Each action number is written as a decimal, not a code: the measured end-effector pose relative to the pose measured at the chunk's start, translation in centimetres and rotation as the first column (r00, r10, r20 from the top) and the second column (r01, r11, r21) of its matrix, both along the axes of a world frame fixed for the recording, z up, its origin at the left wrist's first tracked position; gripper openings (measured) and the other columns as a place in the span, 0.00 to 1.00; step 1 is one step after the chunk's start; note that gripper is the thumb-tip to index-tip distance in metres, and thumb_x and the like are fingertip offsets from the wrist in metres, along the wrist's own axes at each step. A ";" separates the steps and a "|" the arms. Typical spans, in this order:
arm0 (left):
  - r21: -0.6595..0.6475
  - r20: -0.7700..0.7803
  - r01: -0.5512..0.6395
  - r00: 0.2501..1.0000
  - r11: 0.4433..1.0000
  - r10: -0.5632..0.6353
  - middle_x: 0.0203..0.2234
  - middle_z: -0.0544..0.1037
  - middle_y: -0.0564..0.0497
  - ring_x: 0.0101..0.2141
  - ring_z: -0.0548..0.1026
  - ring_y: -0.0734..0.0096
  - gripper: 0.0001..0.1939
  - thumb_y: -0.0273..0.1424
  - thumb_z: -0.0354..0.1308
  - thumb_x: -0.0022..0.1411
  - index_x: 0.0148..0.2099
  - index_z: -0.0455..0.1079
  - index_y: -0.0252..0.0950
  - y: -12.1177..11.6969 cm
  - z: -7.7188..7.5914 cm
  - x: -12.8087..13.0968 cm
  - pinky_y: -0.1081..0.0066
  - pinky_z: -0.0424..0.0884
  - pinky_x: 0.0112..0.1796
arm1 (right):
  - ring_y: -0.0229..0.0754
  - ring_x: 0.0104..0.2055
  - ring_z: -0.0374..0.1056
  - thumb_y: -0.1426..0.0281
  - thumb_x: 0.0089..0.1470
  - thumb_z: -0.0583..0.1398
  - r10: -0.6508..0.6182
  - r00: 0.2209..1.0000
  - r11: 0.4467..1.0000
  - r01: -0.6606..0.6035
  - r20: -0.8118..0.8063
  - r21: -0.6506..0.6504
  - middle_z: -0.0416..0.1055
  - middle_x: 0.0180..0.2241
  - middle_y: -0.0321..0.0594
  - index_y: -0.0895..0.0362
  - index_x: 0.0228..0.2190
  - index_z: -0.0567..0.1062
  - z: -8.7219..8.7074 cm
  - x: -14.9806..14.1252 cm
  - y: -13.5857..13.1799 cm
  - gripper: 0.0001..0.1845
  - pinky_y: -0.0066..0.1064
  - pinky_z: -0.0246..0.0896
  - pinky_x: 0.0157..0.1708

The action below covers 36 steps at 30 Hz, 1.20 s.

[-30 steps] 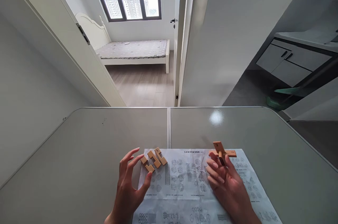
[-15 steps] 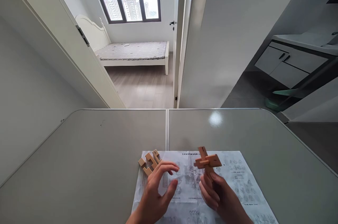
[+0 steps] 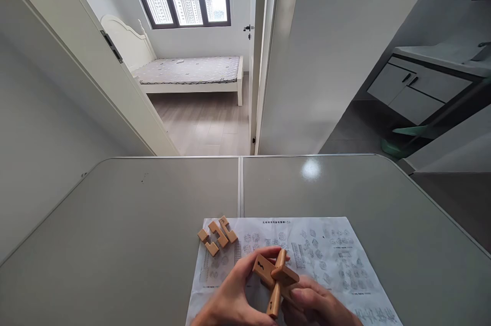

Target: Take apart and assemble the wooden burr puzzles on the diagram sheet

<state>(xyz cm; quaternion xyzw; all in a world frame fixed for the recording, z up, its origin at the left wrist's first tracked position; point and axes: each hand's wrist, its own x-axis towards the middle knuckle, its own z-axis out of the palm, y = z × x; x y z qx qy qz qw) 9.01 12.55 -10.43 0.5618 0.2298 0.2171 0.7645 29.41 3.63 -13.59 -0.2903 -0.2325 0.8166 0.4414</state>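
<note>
Low over the sheet, both hands are at a partly joined wooden interlocking puzzle [image 3: 276, 277], made of numbered sticks that cross each other. My left hand [image 3: 238, 290] curves around it from the left, fingers at the upper end of one stick and thumb at its lower end. From the right, my right hand [image 3: 316, 303] is closed on another stick; some of its fingers are hidden behind the puzzle. Left of the hands, a group of loose notched wooden pieces [image 3: 218, 234] lies side by side on the corner of the printed instruction sheet [image 3: 330, 264].
The sheet lies on a grey table [image 3: 115, 234] with a seam [image 3: 240, 188] down its middle. Beyond the table's far edge, a doorway opens on a room with a bed [image 3: 192, 70]. A white cabinet [image 3: 418, 85] stands at the far right.
My right hand has brought the puzzle left and down and turned it. My left hand has moved right, from near the loose pieces onto the puzzle. The view has shifted slightly.
</note>
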 end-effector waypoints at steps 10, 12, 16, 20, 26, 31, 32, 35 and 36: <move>0.009 -0.008 -0.080 0.997 0.997 0.080 0.55 0.79 0.43 0.56 0.74 0.44 0.52 0.44 0.82 0.37 0.64 0.70 0.41 0.0 0.1 0.3 0.57 0.67 0.58 | 0.28 0.15 0.44 0.45 0.62 0.66 0.043 0.998 0.998 -0.041 -0.045 0.047 0.51 0.14 0.24 0.56 0.22 0.69 0.8 0.0 0.6 0.30 0.24 0.37 0.16; 0.020 -0.021 -0.070 0.997 0.997 0.070 0.54 0.79 0.44 0.54 0.75 0.45 0.52 0.44 0.83 0.35 0.63 0.71 0.40 -0.1 0.0 0.4 0.58 0.68 0.56 | 0.27 0.15 0.43 0.45 0.62 0.66 0.058 0.998 0.997 -0.057 -0.027 0.058 0.52 0.13 0.23 0.57 0.24 0.70 0.5 -0.1 0.6 0.30 0.24 0.36 0.16; 0.028 -0.032 -0.068 0.997 0.997 0.069 0.53 0.78 0.43 0.53 0.75 0.44 0.53 0.45 0.84 0.34 0.63 0.70 0.40 -0.2 -0.5 0.3 0.56 0.68 0.57 | 0.27 0.15 0.45 0.43 0.62 0.64 0.051 0.999 0.994 -0.051 0.001 0.093 0.54 0.14 0.25 0.57 0.22 0.69 -0.1 -0.1 0.6 0.33 0.24 0.36 0.16; 0.004 -0.027 -0.070 0.997 0.998 0.070 0.56 0.77 0.41 0.58 0.73 0.40 0.56 0.44 0.85 0.33 0.64 0.70 0.40 -0.2 -0.8 0.1 0.53 0.65 0.60 | 0.28 0.16 0.48 0.41 0.61 0.63 0.042 0.997 0.991 -0.050 0.066 0.124 0.56 0.15 0.27 0.56 0.20 0.67 -0.6 -0.2 0.7 0.35 0.24 0.38 0.17; -0.038 -0.064 -0.089 0.994 0.995 0.087 0.55 0.79 0.41 0.60 0.71 0.38 0.47 0.47 0.81 0.42 0.63 0.74 0.39 -0.2 -0.8 0.1 0.51 0.60 0.65 | 0.29 0.17 0.49 0.42 0.62 0.63 -0.003 0.994 0.992 -0.010 0.108 0.123 0.59 0.16 0.29 0.59 0.24 0.74 -0.8 0.0 0.6 0.33 0.25 0.40 0.19; -0.050 -0.067 -0.162 0.985 0.986 0.158 0.47 0.80 0.45 0.54 0.74 0.43 0.38 0.48 0.82 0.40 0.51 0.78 0.38 0.0 -0.6 0.7 0.57 0.66 0.58 | 0.30 0.18 0.51 0.44 0.61 0.65 -0.011 0.995 0.991 -0.003 0.100 0.135 0.63 0.17 0.31 0.60 0.25 0.76 -0.6 0.1 0.6 0.32 0.25 0.44 0.21; -0.058 -0.048 -0.164 0.986 0.985 0.161 0.45 0.80 0.46 0.52 0.75 0.46 0.37 0.47 0.83 0.40 0.49 0.77 0.37 0.0 -0.5 0.8 0.59 0.67 0.56 | 0.30 0.18 0.52 0.44 0.62 0.65 -0.010 0.995 0.991 -0.004 0.102 0.132 0.63 0.17 0.31 0.60 0.25 0.75 -0.5 0.1 0.7 0.31 0.25 0.44 0.21; -0.080 0.007 -0.152 0.988 0.985 0.153 0.43 0.78 0.47 0.50 0.75 0.50 0.35 0.49 0.82 0.42 0.46 0.74 0.37 0.1 -0.1 0.9 0.62 0.67 0.52 | 0.30 0.19 0.54 0.43 0.62 0.65 -0.014 0.993 0.993 0.001 0.114 0.120 0.64 0.18 0.32 0.59 0.26 0.75 -0.1 0.2 0.8 0.31 0.25 0.46 0.22; -0.078 0.016 -0.144 0.989 0.986 0.146 0.43 0.78 0.46 0.49 0.74 0.51 0.35 0.51 0.81 0.44 0.46 0.74 0.37 0.1 0.0 0.9 0.62 0.67 0.52 | 0.31 0.19 0.55 0.43 0.61 0.65 -0.015 0.993 0.994 0.002 0.116 0.109 0.65 0.18 0.32 0.59 0.27 0.76 0.0 0.2 0.9 0.31 0.25 0.46 0.22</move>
